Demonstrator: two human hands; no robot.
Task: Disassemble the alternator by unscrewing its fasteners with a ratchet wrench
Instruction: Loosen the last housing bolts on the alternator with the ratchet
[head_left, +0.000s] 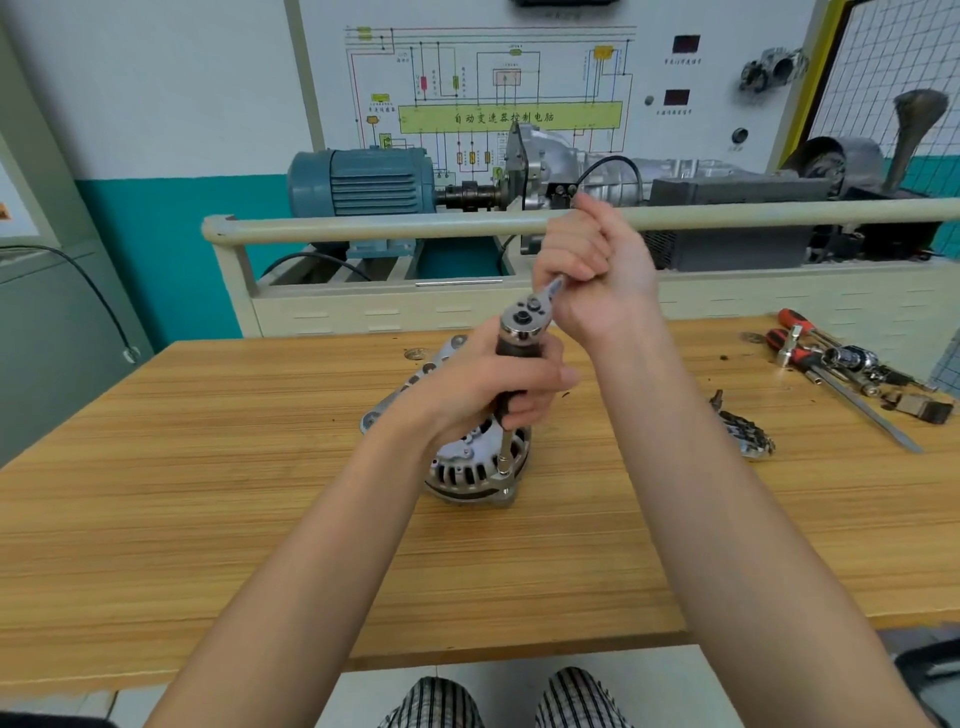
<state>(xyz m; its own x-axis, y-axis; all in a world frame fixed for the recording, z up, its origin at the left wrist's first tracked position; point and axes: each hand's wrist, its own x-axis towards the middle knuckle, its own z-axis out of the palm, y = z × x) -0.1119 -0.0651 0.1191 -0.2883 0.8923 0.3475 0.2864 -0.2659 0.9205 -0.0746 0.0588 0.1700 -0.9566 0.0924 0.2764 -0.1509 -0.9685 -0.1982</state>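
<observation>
A silver alternator (470, 470) with slotted vents stands on the wooden table (208, 493), in the middle of the view. A ratchet wrench (524, 319) stands over it on a long extension bar (505, 452) whose socket sits on a fastener at the alternator's near right edge. My left hand (488, 389) grips the dark upper part of the extension just below the ratchet head. My right hand (597, 275) grips the wrench handle, which runs up and to the right and is mostly hidden in the fist.
Red-handled screwdrivers, sockets and other loose tools (841, 364) lie at the table's far right. A small dark metal part (745, 431) lies right of the alternator. Behind the table stands a training rig with a blue motor (363, 182) and a railing (389, 226).
</observation>
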